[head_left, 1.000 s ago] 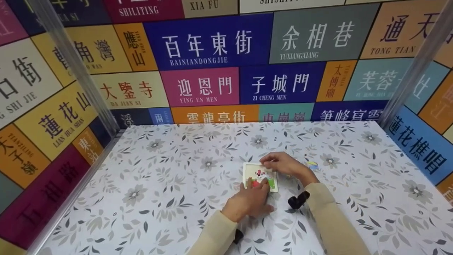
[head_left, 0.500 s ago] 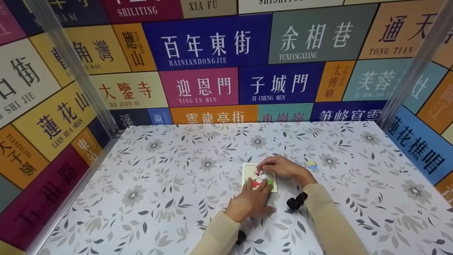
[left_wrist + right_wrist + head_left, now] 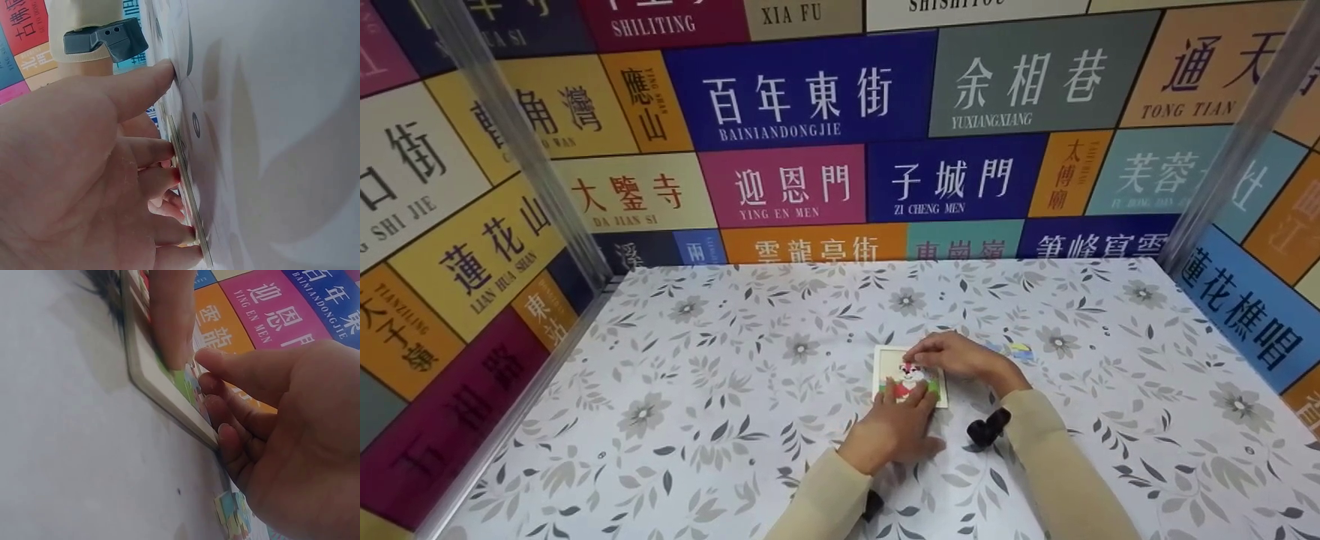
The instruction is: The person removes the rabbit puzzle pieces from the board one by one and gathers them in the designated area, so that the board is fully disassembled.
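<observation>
A square jigsaw puzzle in a pale frame [image 3: 888,356] lies on the table, with a red-and-white cartoon animal above green. My left hand [image 3: 889,431] rests spread fingers on its lower part; in the left wrist view those fingers [image 3: 157,183] reach down onto the puzzle's thin edge [image 3: 191,202]. My right hand [image 3: 964,356] arches over the upper right part, fingertips at the animal's head. In the right wrist view the right hand's bent fingers [image 3: 239,408] touch the board's corner side beside blue and green pieces [image 3: 188,385]; whether they pinch a piece is hidden.
Loose blue-and-yellow puzzle pieces [image 3: 1021,350] lie just beyond my right hand, also as a small stack [image 3: 230,509] in the right wrist view. A floral cloth [image 3: 720,390] covers the table. Behind stands a wall of coloured signs [image 3: 802,90], with clear posts at both sides.
My right hand has shifted slightly left and down over the puzzle, uncovering more of the loose pieces. My left hand stays pressed on the lower part.
</observation>
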`<state>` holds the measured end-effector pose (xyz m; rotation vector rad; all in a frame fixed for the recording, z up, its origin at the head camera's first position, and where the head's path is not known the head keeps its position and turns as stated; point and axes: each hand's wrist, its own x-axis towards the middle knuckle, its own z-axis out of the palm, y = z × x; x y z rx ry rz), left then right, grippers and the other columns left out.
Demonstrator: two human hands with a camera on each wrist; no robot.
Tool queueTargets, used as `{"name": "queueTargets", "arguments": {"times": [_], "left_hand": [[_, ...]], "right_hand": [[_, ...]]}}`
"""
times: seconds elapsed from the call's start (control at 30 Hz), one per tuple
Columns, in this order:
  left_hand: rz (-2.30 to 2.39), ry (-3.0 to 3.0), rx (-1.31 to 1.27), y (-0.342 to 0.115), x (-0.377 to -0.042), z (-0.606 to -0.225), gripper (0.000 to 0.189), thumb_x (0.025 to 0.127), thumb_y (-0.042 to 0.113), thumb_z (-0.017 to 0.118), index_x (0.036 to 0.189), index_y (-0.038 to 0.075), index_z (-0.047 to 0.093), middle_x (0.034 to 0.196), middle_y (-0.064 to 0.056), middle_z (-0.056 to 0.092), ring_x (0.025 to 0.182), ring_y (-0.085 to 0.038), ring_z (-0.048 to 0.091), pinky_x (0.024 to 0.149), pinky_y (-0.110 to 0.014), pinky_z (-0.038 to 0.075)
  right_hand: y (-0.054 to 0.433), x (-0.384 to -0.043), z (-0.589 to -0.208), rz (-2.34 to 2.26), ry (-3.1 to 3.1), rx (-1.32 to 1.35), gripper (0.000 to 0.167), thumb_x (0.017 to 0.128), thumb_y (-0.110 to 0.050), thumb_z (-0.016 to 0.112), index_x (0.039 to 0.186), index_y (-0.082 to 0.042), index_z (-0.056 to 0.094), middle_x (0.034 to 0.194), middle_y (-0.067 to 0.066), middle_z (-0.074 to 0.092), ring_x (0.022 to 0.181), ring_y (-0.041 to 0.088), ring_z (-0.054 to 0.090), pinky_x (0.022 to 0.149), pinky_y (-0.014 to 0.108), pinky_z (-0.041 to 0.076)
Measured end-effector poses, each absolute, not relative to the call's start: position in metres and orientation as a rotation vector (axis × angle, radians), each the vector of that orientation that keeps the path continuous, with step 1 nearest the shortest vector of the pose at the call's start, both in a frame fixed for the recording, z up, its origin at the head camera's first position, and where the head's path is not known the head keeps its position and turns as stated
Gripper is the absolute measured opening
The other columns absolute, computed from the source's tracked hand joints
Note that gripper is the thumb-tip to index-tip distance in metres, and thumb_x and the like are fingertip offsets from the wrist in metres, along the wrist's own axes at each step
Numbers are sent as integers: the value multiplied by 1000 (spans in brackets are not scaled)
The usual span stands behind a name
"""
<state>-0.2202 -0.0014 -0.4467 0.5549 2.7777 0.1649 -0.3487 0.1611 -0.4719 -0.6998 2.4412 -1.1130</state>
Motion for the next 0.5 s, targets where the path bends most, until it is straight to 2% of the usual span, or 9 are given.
{"name": "queueTargets", "arguments": {"times": [0.17, 0.5], "left_hand": [[139, 2787, 571, -1, -221, -447, 74, 96, 54, 58, 158, 24, 31, 167, 4, 26, 152, -45, 22, 123, -49, 30], [130, 2788, 577, -3, -220, -447, 75, 96, 55, 57, 159, 25, 30, 168, 4, 24, 152, -45, 23, 123, -49, 28]], "right_hand": [[161, -349, -472, -1085, 2452, -774, 26, 103, -17, 56, 120, -6, 73, 120, 16, 69, 115, 30, 62, 100, 46, 49], [161, -349, -471, -1103, 2434, -736, 26, 103, -15, 56, 120, -4, 72, 121, 17, 69, 114, 28, 63, 98, 42, 50]]}}
